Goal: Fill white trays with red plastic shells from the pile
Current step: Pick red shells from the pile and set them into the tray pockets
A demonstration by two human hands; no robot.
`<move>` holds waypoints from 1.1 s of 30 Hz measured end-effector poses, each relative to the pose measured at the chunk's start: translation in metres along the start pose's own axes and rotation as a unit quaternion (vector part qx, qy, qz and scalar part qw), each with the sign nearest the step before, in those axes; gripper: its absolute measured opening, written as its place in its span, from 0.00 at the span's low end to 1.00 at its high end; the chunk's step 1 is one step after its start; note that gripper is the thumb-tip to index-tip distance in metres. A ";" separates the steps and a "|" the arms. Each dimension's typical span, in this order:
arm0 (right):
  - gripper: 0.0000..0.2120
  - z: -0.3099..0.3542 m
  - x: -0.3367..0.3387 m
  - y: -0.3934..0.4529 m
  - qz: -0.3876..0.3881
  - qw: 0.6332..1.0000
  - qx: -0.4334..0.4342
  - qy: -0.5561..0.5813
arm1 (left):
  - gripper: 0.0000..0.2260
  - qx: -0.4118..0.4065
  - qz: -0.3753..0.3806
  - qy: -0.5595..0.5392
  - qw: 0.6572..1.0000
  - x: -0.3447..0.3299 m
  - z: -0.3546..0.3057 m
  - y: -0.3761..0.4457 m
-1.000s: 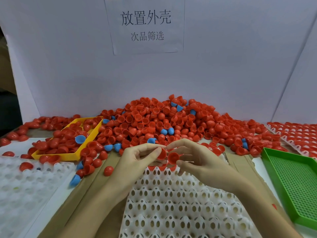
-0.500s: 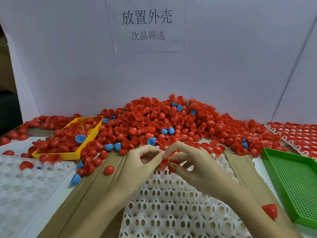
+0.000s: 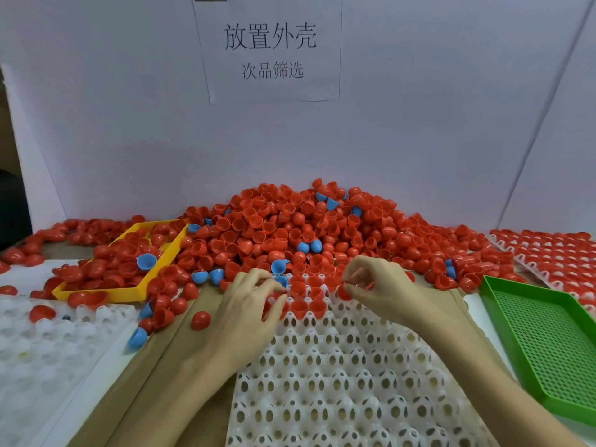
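Backdrop: white partition panels stand behind the table (image 3: 477,304); a paper sign (image 3: 271,50) with printed Chinese characters is fixed to the middle panel.
White tray: a white moulded tray (image 3: 348,382) with rows of egg-shaped holes lies in the centre foreground on brown cardboard (image 3: 154,375). Only its far rows hold red shells (image 3: 300,306), sitting open side up; the nearer rows show bare holes.
Pile: a large pile of red plastic shells (image 3: 290,227) rises just behind the tray, against the partition, with a few blue shells (image 3: 309,246) mixed in.
Left hand: the left hand (image 3: 248,308) rests at the tray's far left corner, fingers curled down onto the seated shells. A red shell shows under the fingertips, but whether the grip closes on it cannot be told.
Right hand: the right hand (image 3: 380,285) hovers over the tray's far right side, thumb and curled fingers pinching a small red shell (image 3: 344,293) just above the row.
Yellow tray: a yellow tray (image 3: 96,290) to the left holds more red shells and one blue one.
Left tray: another white tray (image 3: 48,350) lies at the near left, with a stray red shell or two on it.
Green tray: a green perforated tray (image 3: 548,343) sits at the right.
Filled tray: at the far right lies a white tray filled with red shells (image 3: 554,256).
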State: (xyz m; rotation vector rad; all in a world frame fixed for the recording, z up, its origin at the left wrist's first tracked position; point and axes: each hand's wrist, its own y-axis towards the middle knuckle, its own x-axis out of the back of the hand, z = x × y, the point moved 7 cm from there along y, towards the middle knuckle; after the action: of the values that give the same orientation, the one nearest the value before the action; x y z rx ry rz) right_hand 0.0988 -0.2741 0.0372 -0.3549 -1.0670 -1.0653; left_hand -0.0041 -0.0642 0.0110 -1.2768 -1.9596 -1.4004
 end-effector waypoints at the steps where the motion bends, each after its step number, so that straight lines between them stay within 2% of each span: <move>1: 0.05 0.001 0.000 0.002 0.013 1.000 0.004 -0.013 | 0.12 -0.015 0.019 0.001 1.000 -0.004 -0.001 -0.001; 4: 0.04 0.007 -0.001 0.007 0.042 0.998 0.026 -0.026 | 0.25 -0.026 0.111 0.024 0.993 -0.021 -0.001 -0.004; 8: 0.05 0.013 -0.012 0.009 0.082 0.995 0.033 -0.051 | 0.27 -0.038 0.182 0.017 0.982 -0.034 -0.004 -0.008; 14: 0.07 0.013 -0.032 0.011 0.105 0.987 0.043 -0.111 | 0.24 -0.056 0.201 0.034 0.977 -0.030 -0.012 -0.010; 18: 0.06 0.018 -0.022 0.017 0.126 0.985 0.042 -0.114 | 0.26 -0.064 0.212 0.047 0.974 -0.030 -0.015 -0.012; 21: 0.08 0.014 -0.004 0.035 0.100 0.991 0.021 -0.086 | 0.30 -0.078 0.207 0.067 0.973 -0.031 -0.017 -0.013; 24: 0.09 0.004 0.011 0.061 0.051 0.993 0.008 -0.110 | 0.29 -0.068 0.204 0.057 0.975 -0.030 -0.016 -0.013; 27: 0.18 -0.013 0.008 0.082 0.039 0.989 -0.012 -0.143 | 0.29 -0.046 0.211 0.042 0.976 -0.027 -0.014 -0.014; 30: 0.25 -0.028 -0.009 0.094 0.082 0.988 -0.002 -0.132 | 0.28 -0.076 0.183 0.057 0.979 -0.019 -0.022 -0.013; 31: 0.24 -0.033 -0.015 0.096 0.092 0.987 -0.001 -0.129 | 0.27 -0.078 0.176 0.058 0.980 -0.016 -0.024 -0.013; 33: 0.15 -0.040 -0.020 0.101 0.076 0.990 0.001 -0.119 | 0.26 -0.074 0.175 0.055 0.980 -0.014 -0.024 -0.013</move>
State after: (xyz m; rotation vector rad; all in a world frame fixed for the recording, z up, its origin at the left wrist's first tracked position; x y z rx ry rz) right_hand 0.2044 -0.2422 0.0245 -0.5638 -1.2320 -0.9008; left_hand -0.0123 -0.0927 0.0032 -1.4906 -1.4933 -1.4218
